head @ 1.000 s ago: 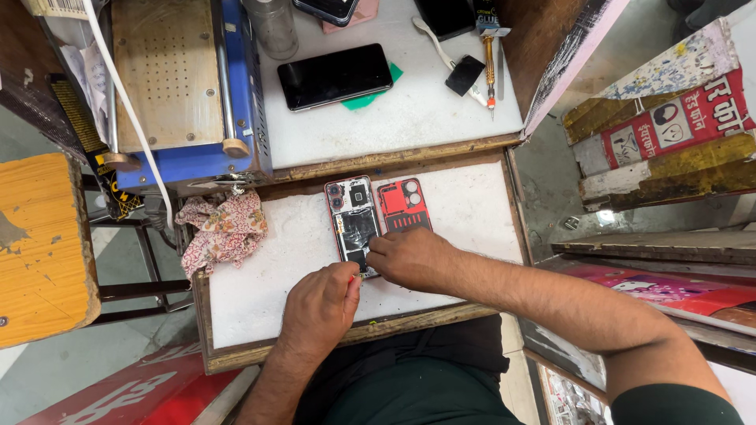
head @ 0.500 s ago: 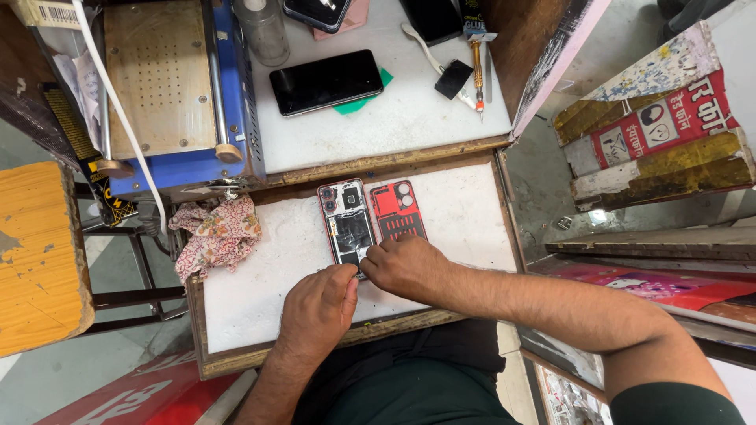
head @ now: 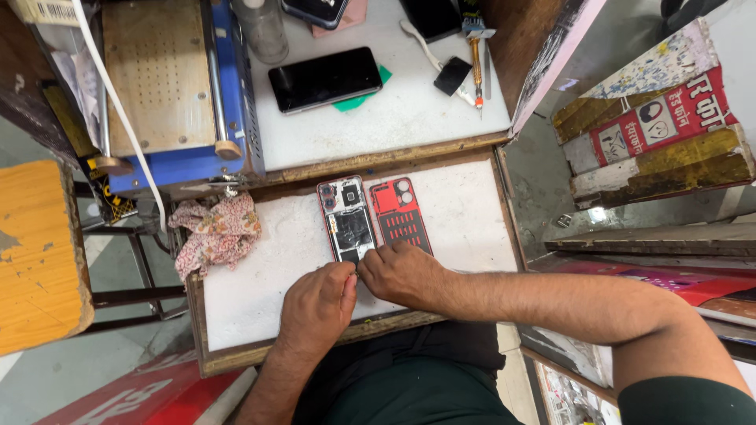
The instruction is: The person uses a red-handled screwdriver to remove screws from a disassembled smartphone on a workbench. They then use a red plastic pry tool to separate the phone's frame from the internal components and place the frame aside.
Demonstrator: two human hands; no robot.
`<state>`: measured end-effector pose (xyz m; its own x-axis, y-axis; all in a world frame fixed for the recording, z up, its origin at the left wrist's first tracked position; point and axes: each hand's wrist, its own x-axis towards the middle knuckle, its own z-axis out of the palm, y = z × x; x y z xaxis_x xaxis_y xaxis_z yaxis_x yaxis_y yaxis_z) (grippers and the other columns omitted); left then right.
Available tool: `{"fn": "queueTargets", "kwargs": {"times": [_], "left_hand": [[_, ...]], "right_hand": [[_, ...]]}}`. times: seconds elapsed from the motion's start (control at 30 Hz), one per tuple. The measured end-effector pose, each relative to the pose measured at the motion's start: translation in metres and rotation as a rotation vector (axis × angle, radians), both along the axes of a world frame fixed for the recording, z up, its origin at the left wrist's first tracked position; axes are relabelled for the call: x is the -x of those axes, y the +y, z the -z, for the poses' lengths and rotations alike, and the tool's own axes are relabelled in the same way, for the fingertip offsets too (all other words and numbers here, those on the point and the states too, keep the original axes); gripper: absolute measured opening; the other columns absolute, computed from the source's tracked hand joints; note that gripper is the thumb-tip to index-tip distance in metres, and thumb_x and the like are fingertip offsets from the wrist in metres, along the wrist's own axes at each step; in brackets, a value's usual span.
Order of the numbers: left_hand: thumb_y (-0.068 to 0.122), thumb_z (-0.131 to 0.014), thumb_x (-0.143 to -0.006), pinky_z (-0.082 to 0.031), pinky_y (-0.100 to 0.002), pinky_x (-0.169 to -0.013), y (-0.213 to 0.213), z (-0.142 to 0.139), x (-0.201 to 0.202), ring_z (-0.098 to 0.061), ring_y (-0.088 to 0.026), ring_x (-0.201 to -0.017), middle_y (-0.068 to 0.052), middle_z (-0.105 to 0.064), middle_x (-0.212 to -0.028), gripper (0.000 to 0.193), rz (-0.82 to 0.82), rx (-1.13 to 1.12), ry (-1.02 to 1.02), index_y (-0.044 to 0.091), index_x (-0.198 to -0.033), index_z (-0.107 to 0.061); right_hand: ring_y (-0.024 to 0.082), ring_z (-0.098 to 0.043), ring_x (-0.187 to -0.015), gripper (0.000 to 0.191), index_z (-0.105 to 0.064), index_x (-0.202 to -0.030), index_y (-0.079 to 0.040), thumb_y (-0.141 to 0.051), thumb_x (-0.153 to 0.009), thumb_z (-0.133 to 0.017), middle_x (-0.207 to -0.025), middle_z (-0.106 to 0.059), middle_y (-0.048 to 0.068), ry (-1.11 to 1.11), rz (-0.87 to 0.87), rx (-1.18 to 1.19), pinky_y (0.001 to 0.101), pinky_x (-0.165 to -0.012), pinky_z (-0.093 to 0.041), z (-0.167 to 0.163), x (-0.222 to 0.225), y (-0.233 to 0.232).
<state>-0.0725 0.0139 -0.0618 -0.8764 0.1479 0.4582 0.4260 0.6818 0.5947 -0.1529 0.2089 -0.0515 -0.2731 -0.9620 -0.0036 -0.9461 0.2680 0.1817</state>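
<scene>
From the head camera I see the opened phone (head: pixel 346 220) lying flat on the white desk (head: pixel 260 275), its red back cover (head: pixel 400 214) just right of it. My left hand (head: pixel 315 307) and right hand (head: pixel 402 274) pinch together at the phone's near edge; whether they grip a tool I cannot tell. A slip could gouge the exposed board.

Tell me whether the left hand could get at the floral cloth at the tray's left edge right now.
Probably yes. The left hand rests at the opened phone's bottom end, and only bare white tray surface lies between it and the floral cloth; nothing blocks that path.
</scene>
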Motion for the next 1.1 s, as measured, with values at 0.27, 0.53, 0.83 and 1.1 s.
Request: {"fn": "queueTargets", "kwargs": {"times": [0.27,0.53,0.83,1.1], "left_hand": [[0.007,-0.071,-0.093,-0.054,-0.041,-0.063,0.000,0.002,0.001,-0.068,-0.027,-0.072,-0.010,-0.067,-0.089,0.032,-0.004,0.005,-0.019,0.005,-0.116,-0.049],[0.005,-0.071,-0.092,-0.054,-0.041,-0.064,0.003,0.002,0.001,-0.069,-0.028,-0.073,-0.011,-0.066,-0.089,0.033,0.001,-0.002,-0.001,0.005,-0.117,-0.048],[0.005,-0.072,-0.093,-0.054,-0.039,-0.060,0.004,0.003,0.002,-0.068,-0.025,-0.068,-0.009,-0.067,-0.086,0.033,0.000,-0.017,-0.030,0.005,-0.117,-0.049],[0.005,-0.072,-0.093,-0.054,-0.040,-0.062,0.004,0.008,-0.001,-0.068,-0.028,-0.071,-0.010,-0.067,-0.088,0.033,-0.010,-0.029,0.028,0.006,-0.116,-0.049]], "right_hand": [[0.016,-0.063,-0.065,0.016,-0.061,-0.082,-0.007,-0.020,-0.090,-0.067,-0.073,-0.058,0.002,-0.061,0.030,-0.056,0.0310,-0.050,-0.050,0.003,0.006,-0.008],[0.015,-0.063,-0.065,0.015,-0.062,-0.079,-0.008,-0.016,-0.090,-0.067,-0.072,-0.057,0.001,-0.058,0.012,-0.018,0.0312,-0.051,-0.050,0.002,0.002,-0.002],[0.017,-0.066,-0.068,0.010,-0.064,-0.082,-0.007,-0.015,-0.084,-0.069,-0.074,-0.061,0.003,-0.056,-0.012,0.060,0.0322,-0.055,-0.052,-0.006,0.000,0.006],[0.018,-0.067,-0.069,0.010,-0.065,-0.083,-0.007,-0.015,-0.086,-0.069,-0.076,-0.061,0.003,-0.141,0.034,0.018,0.0341,-0.055,-0.055,-0.002,0.002,0.003]]}}
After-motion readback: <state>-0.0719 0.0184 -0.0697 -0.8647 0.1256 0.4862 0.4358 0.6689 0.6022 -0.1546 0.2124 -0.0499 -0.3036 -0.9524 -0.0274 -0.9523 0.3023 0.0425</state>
